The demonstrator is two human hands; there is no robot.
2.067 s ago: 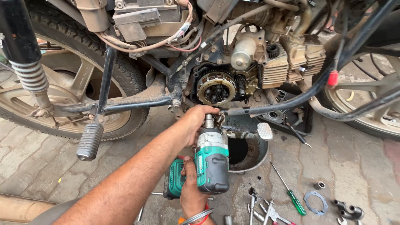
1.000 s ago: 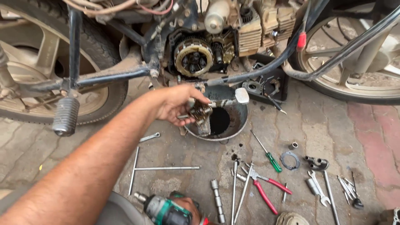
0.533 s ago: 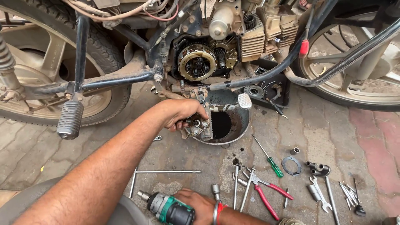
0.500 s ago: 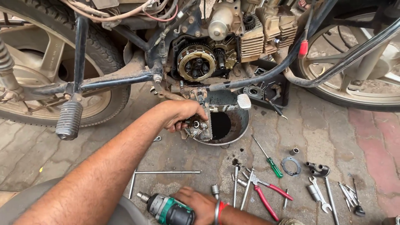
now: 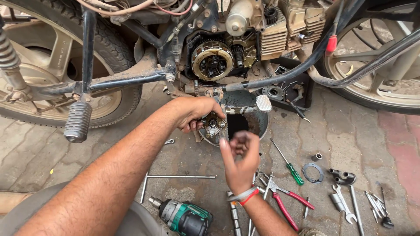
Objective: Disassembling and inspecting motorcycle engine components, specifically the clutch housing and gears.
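Rising off the green-and-black cordless impact wrench, the right hand is pinching something small, while the left hand is gripping the greasy round metal clutch part.

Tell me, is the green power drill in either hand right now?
No, the green power drill lies on the ground, while the left hand grips a metal part and the right hand is raised.

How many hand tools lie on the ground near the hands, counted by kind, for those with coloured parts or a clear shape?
Green power driver: 1
Green-handled screwdriver: 1
Red-handled pliers: 1
T-shaped bar wrench: 1
Open-end spanner: 1
Total: 5
Further small tools at the right are too jumbled to count.
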